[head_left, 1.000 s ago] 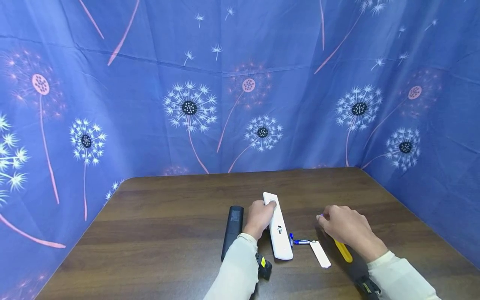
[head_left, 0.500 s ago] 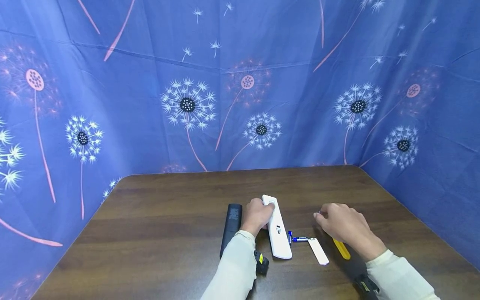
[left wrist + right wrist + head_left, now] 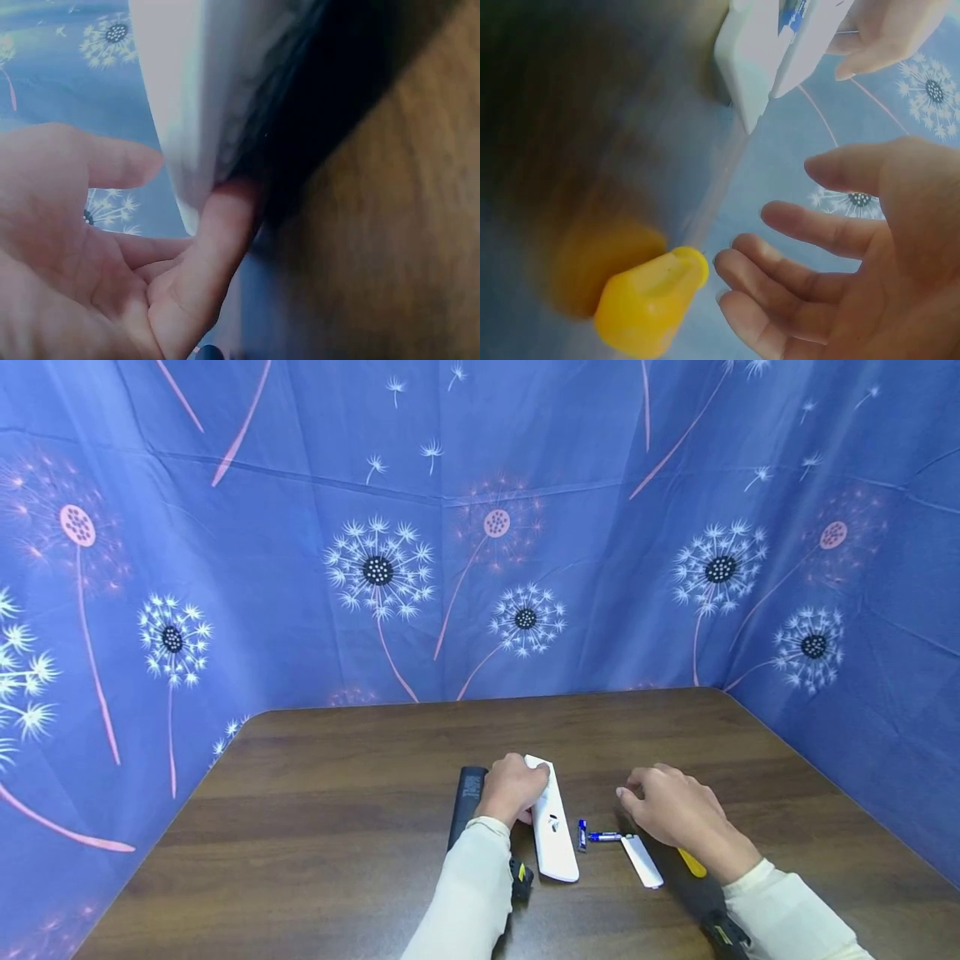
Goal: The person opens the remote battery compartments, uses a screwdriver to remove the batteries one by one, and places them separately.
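Observation:
My left hand (image 3: pixel 513 787) holds a white remote control (image 3: pixel 555 852) by its far part, thumb on top and fingers beneath. In the left wrist view a finger (image 3: pixel 225 217) supports its underside. A small dark opening shows on the upper face. To its right lie two blue batteries, one lengthwise (image 3: pixel 582 837) and one crosswise (image 3: pixel 604 837), beside a narrow white cover (image 3: pixel 642 862). My right hand (image 3: pixel 678 810) hovers with loosely bent, empty fingers over a yellow-handled tool (image 3: pixel 692 862), whose far part is hidden. The right wrist view shows the yellow handle (image 3: pixel 649 304) apart from the fingers.
A black remote control (image 3: pixel 467 802) lies left of my left hand, partly behind the forearm. The wooden table (image 3: pixel 315 827) ends at a blue curtain (image 3: pixel 600 568) with dandelion prints at the back and sides. Dark wrist cameras sit under both sleeves.
My right hand has moved slightly left, and less of the yellow handle shows. The white remote control has shifted and tilted a little in my left hand. The batteries and cover lie as before.

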A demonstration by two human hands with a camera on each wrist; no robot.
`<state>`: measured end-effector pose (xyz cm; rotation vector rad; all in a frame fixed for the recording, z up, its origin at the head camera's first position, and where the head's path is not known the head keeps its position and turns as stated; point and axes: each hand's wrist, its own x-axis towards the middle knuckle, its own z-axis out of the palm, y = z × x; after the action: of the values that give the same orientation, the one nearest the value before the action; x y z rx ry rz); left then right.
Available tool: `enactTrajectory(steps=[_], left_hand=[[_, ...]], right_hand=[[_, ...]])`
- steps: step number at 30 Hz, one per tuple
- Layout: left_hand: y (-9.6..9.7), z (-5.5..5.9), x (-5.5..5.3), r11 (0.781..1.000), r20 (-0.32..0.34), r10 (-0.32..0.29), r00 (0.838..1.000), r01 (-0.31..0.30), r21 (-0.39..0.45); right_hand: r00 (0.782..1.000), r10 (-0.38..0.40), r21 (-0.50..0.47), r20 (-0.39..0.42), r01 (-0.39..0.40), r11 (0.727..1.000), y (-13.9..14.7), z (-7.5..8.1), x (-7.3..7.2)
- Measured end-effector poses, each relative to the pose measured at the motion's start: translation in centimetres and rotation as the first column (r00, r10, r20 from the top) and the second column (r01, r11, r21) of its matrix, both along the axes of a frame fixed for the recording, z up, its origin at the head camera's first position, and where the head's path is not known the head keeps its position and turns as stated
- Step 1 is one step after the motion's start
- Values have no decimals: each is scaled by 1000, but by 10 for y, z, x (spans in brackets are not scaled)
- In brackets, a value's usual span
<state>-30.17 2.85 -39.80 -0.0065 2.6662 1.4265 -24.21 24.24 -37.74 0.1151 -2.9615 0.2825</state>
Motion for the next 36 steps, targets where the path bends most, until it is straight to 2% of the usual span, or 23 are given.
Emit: enactTrajectory(steps=[6,12,17,24,28,33,36], left_hand=[[0,2,3,999,14,-33,999,33,-5],[1,5,7,999,-8,-47,999,47,6],[2,5,9,998,-46,-48,998,46,-38],[2,5,11,989,-101,-23,995,8,-145],[1,5,12,976,-134,-26,991,-4,-219],[0,7,10,930,-199,-48,979,-28,-366],[1,8,9,911,-216,-62,974,-33,-412]], right_hand=[[1000,5,0,-8,-5,1000,-1,-2,1],[1000,2,11,-1,-2,1000,-2,-2,2],[1000,11,10,-5,-11,1000,-4,-4,2],[1000,16,7,-5,-16,1000,-9,-6,1],[1000,20,10,1,-20,1000,-11,-6,0],[999,35,8,11,-36,999,-15,-3,-1],[999,44,8,27,-44,999,-19,-2,-1]])
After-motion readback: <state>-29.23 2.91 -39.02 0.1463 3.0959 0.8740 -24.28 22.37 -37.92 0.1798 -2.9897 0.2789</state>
